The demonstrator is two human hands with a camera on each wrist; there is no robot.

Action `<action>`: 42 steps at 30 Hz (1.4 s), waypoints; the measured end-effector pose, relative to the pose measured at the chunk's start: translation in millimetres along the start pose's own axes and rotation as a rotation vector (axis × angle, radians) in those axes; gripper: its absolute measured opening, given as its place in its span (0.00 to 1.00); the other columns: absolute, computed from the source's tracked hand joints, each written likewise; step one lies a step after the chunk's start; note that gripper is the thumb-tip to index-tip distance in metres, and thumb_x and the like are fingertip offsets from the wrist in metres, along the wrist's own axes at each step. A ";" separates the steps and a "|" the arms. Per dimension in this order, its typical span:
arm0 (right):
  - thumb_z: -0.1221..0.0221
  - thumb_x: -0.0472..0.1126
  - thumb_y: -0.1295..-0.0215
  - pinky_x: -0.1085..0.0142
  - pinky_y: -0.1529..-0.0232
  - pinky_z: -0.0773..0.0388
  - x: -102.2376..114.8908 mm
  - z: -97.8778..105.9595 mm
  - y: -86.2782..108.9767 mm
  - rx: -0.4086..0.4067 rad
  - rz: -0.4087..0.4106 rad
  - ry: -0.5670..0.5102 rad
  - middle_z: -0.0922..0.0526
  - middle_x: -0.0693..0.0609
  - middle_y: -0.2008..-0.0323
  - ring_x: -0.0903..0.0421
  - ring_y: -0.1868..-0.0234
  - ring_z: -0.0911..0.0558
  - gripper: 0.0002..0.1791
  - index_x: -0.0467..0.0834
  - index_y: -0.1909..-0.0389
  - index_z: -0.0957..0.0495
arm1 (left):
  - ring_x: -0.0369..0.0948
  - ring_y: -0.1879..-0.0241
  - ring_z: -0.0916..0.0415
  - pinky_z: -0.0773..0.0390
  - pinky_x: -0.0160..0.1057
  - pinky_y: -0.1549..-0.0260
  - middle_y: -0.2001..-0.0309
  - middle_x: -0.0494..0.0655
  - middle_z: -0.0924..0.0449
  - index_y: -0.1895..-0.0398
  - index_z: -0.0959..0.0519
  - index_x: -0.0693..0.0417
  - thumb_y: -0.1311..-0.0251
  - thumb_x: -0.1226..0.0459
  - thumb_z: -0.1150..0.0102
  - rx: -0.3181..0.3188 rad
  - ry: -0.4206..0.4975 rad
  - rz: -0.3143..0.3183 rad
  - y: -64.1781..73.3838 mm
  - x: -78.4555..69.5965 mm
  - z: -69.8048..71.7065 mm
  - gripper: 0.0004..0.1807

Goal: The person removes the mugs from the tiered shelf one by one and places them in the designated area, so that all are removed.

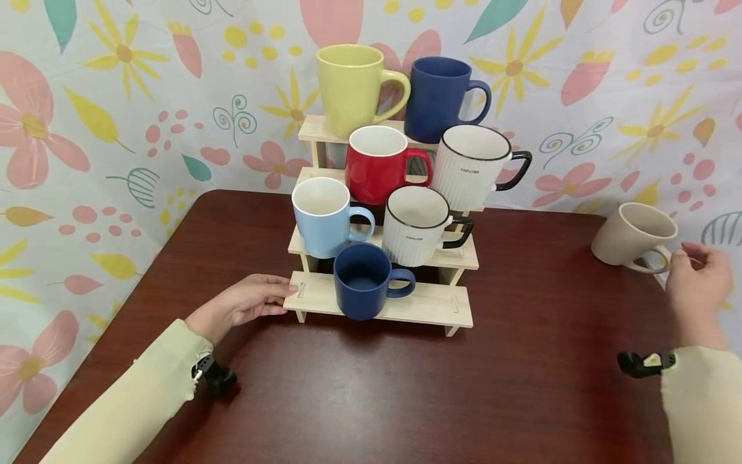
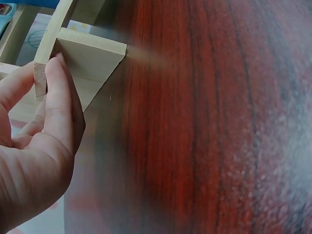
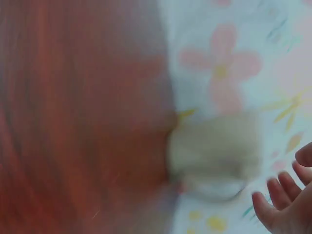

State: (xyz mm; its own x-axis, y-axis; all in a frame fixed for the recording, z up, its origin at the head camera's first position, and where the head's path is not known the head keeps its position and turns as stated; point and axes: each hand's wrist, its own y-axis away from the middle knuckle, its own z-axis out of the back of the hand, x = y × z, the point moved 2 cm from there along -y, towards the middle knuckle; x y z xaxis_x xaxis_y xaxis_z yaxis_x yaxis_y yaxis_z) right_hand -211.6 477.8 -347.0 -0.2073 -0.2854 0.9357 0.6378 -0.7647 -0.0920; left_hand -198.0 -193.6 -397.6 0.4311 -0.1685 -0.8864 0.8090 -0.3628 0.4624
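Observation:
At the left end of the lowest step of a tiered wooden rack (image 1: 417, 306), my left hand (image 1: 255, 299) pinches the board's end. In the left wrist view, the thumb and fingers of that hand (image 2: 48, 131) lie on either side of the board. A beige mug (image 1: 626, 238) stands at the table's far right, its handle toward me. My right hand (image 1: 698, 283) is beside that handle, fingers loosely bent. The right wrist view shows the blurred beige mug (image 3: 214, 146) with a gap between it and my fingertips. On the lowest step sits a small navy mug (image 1: 362, 290).
Higher steps bear a light blue mug (image 1: 321, 222), two white ribbed mugs with black handles, a red mug (image 1: 377, 167), a yellow mug (image 1: 350, 90) and a blue mug (image 1: 435, 100). A floral cloth (image 1: 191, 96) hangs behind the dark wooden table (image 1: 377, 393).

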 end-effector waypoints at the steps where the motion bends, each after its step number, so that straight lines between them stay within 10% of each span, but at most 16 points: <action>1: 0.51 0.39 0.26 0.89 0.64 0.32 7.7 -0.7 6.9 0.019 0.019 -0.032 0.31 0.73 0.66 0.79 0.67 0.31 0.15 0.66 0.66 0.30 | 0.30 0.64 0.18 0.15 0.25 0.62 0.66 0.37 0.16 0.29 0.42 0.79 0.26 0.66 0.49 0.000 -0.003 0.000 -0.1 -0.1 -0.2 0.31; 8: 0.50 0.31 0.23 0.82 0.64 0.18 45.9 -15.3 66.8 0.580 0.252 -0.546 0.14 0.59 0.64 0.67 0.64 0.15 0.12 0.44 0.60 0.18 | 0.29 0.64 0.18 0.16 0.26 0.62 0.66 0.37 0.16 0.29 0.42 0.78 0.26 0.65 0.49 0.004 -0.006 -0.005 -0.2 -0.3 -0.7 0.31; 14: 0.54 0.26 0.23 0.78 0.56 0.17 62.1 -36.0 121.1 1.010 0.434 -0.467 0.12 0.57 0.57 0.66 0.56 0.13 0.16 0.42 0.51 0.18 | 0.29 0.65 0.19 0.16 0.25 0.63 0.66 0.38 0.16 0.29 0.42 0.78 0.26 0.66 0.49 0.011 -0.001 -0.003 -0.7 1.6 -0.6 0.31; 27: 0.46 0.28 0.26 0.79 0.52 0.17 79.2 -76.3 186.5 1.111 0.473 -0.179 0.12 0.65 0.56 0.70 0.54 0.14 0.14 0.48 0.49 0.20 | 0.29 0.62 0.18 0.16 0.26 0.60 0.64 0.37 0.16 0.28 0.43 0.79 0.24 0.64 0.50 0.023 -0.015 -0.021 -0.6 4.2 2.3 0.32; 35: 0.42 0.36 0.26 0.79 0.51 0.20 82.5 -99.5 213.9 1.119 0.445 -0.046 0.14 0.67 0.56 0.69 0.53 0.15 0.13 0.36 0.45 0.23 | 0.29 0.62 0.18 0.16 0.25 0.60 0.64 0.37 0.16 0.28 0.43 0.79 0.24 0.65 0.50 0.017 -0.005 -0.019 -0.1 3.5 1.9 0.31; 42: 0.40 0.36 0.27 0.80 0.48 0.21 80.6 -120.9 238.3 1.122 0.396 -0.047 0.16 0.47 0.47 0.73 0.51 0.18 0.18 0.30 0.42 0.24 | 0.28 0.62 0.18 0.16 0.25 0.60 0.64 0.36 0.16 0.27 0.45 0.80 0.24 0.65 0.51 0.027 -0.007 -0.024 0.8 1.0 0.3 0.32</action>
State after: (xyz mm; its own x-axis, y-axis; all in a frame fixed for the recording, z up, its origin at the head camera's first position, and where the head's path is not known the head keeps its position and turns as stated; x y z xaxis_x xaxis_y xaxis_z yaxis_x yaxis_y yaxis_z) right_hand -166.0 202.7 -334.7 0.1626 -0.3488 0.9230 0.9491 0.3110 -0.0497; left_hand -197.1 -194.4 -398.1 0.4086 -0.1656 -0.8976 0.8080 -0.3917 0.4401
